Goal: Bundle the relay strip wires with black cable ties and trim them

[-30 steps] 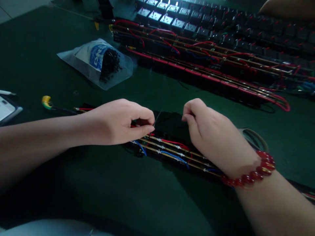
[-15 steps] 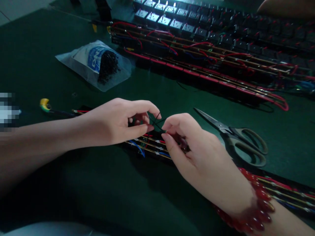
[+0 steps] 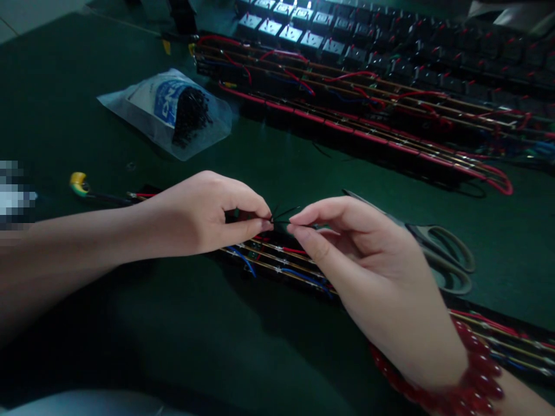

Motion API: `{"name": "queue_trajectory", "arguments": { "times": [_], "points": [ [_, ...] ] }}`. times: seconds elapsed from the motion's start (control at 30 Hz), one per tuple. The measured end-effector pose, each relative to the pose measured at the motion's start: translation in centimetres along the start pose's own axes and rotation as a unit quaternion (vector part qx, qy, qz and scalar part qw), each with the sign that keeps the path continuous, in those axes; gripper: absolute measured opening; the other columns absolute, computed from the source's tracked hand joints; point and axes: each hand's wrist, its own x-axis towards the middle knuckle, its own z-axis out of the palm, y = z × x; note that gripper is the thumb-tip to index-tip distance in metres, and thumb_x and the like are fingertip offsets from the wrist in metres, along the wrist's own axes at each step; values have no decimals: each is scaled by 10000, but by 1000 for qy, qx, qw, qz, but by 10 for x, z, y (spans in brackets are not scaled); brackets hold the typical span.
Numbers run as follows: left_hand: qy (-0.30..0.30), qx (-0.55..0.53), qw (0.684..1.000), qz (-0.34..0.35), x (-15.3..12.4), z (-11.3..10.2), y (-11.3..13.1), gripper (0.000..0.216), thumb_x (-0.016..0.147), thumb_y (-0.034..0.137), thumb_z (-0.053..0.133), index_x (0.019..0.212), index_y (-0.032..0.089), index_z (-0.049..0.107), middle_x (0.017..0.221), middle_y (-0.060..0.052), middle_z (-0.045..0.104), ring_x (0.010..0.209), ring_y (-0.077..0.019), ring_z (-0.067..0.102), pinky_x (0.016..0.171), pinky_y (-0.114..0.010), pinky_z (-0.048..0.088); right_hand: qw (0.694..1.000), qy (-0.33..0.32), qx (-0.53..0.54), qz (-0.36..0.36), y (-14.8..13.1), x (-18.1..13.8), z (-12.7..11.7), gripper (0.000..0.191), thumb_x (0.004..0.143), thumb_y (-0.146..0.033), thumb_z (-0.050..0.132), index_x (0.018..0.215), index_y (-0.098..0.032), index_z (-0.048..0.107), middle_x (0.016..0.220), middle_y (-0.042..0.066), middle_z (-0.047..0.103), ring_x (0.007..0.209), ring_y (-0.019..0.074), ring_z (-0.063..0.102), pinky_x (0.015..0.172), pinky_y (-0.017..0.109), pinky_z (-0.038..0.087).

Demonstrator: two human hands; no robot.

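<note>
Head: black strand (image 3: 281, 222) sideways (roughly)

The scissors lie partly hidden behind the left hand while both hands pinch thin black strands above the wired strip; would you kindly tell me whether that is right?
Not quite: the head view shows the scissors partly hidden behind the right hand, not the left hand. The rest holds: both hands pinch thin black strands above the wired strip.
</note>
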Motion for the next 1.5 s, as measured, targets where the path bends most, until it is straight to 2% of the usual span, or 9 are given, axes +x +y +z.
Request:
{"name": "queue_trajectory", "arguments": {
  "times": [0.2, 0.47, 0.63, 0.73, 0.8, 0.97, 1.17, 1.33, 1.5],
  "points": [
    [-15, -3, 1000, 11, 1, -1, -1, 252, 972, 320, 552, 962, 206, 776, 845, -2, 746, 727, -120, 641, 653, -222, 438, 999, 12, 9, 31, 2, 0, 2, 67, 932, -164, 689, 968, -193, 738, 938, 31, 766, 803, 166, 737, 674, 268, 622],
    [-18, 4, 1000, 9, 1, -1, 0, 254, 978, 315, 541, 941, 206, 768, 818, 6, 727, 718, -120, 628, 645, -233, 420, 999, 24, 16, 14, 1, -2, 3, 91, 974, -185, 659, 984, -190, 749, 932, 19, 767, 765, 127, 721, 643, 218, 608],
    [-49, 5, 999, 16, 1, -3, -1, 263, 984, 318, 532, 959, 208, 769, 854, 1, 739, 771, -128, 655, 657, -227, 432, 994, 103, 30, -27, 1, -7, 2, 105, 1007, -202, 632, 1002, -256, 722, 1007, 16, 762, 871, 163, 730, 707, 289, 622],
    [-41, 2, 999, 15, 1, -3, 0, 259, 979, 310, 529, 966, 207, 766, 868, -4, 745, 802, -138, 664, 678, -229, 438, 988, 138, 42, -46, 0, -9, 2, 104, 1019, -228, 629, 1019, -280, 720, 987, 5, 748, 903, 163, 729, 735, 300, 619],
    [-36, 6, 999, 17, 1, -3, 0, 254, 977, 297, 526, 957, 208, 762, 860, 0, 741, 794, -135, 661, 680, -229, 434, 990, 128, 47, -41, 0, -9, 2, 96, 1014, -230, 635, 1006, -273, 720, 972, 1, 749, 896, 156, 733, 750, 290, 623],
    [-36, 15, 999, 37, 2, -2, 0, 251, 970, 285, 517, 897, 195, 739, 807, 9, 711, 741, -115, 639, 655, -223, 410, 999, 33, -4, -12, 0, -4, 4, 97, 992, -180, 626, 973, -228, 708, 924, 4, 764, 811, 144, 736, 718, 264, 618],
    [-24, 32, 999, 31, 1, 0, 2, 240, 960, 293, 505, 963, 207, 729, 824, 14, 708, 716, -114, 619, 639, -232, 391, 996, 14, -75, -34, 3, -3, 5, 121, 978, -168, 637, 998, -214, 747, 961, 9, 784, 825, 154, 738, 730, 275, 598],
    [-19, 96, 995, 28, -1, 3, 5, 291, 971, 314, 443, 908, 213, 708, 815, -14, 684, 734, -149, 596, 664, -268, 392, 983, -38, -171, -56, 4, -3, 5, 189, 968, -169, 626, 1025, -239, 792, 1017, 6, 809, 898, 190, 745, 819, 329, 594],
    [-6, 157, 987, 24, -5, 2, 8, 334, 986, 333, 406, 874, 220, 700, 816, -32, 694, 773, -177, 620, 680, -300, 406, 974, -38, -215, -67, 5, -1, 7, 189, 969, -191, 605, 990, -246, 785, 1011, 16, 805, 913, 209, 745, 808, 336, 580]
  ]
}}
